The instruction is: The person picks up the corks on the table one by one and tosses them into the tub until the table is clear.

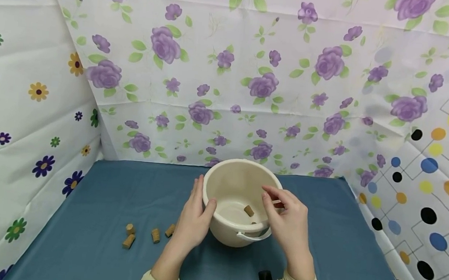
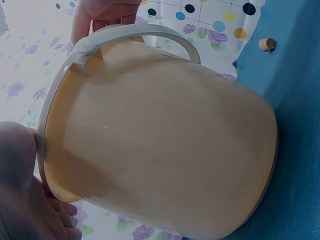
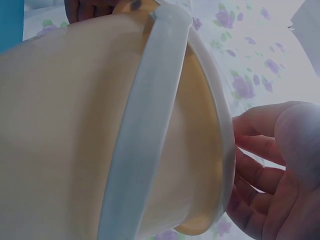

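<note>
A cream plastic bucket [image 1: 233,235] stands in the middle of the cloth-covered table, its mouth facing up and towards me. My left hand [image 1: 195,222] holds its left side, fingers fairly straight along the outer wall and thumb at the rim. At the right rim, my right hand [image 1: 291,222] grips with bent fingers, thumb and forefinger reaching over the opening. The pale handle [image 3: 145,120] hangs down the near side. Inside lies a cork [image 1: 248,211], with part of a second cork [image 1: 254,223] showing behind the near rim.
Several corks, among them one upright cork [image 1: 155,235], sit left of the bucket on the blue tablecloth [image 1: 105,201]. A floral sheet [image 1: 229,83] hangs at the back. Patterned sheets also hang on the left and right sides.
</note>
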The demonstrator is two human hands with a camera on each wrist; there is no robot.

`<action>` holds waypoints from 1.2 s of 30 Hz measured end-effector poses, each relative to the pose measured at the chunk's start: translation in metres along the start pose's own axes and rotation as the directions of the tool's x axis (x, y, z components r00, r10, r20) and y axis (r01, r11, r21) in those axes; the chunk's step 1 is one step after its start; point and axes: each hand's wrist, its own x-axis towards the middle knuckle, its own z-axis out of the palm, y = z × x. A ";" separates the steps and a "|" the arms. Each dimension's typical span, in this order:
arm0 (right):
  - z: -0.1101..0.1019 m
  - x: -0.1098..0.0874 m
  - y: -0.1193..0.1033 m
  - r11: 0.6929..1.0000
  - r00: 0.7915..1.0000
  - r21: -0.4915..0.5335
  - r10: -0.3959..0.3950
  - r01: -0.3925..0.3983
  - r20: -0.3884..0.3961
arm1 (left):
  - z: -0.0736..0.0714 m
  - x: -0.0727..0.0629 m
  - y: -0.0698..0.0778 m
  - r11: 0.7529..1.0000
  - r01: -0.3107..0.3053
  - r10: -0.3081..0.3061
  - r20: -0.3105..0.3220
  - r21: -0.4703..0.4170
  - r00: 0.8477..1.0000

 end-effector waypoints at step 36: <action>-0.060 -0.016 0.043 0.960 0.998 -0.272 0.063 -0.061 0.001 | 0.002 -0.001 0.000 1.000 0.001 -0.001 -0.005 -0.018 1.000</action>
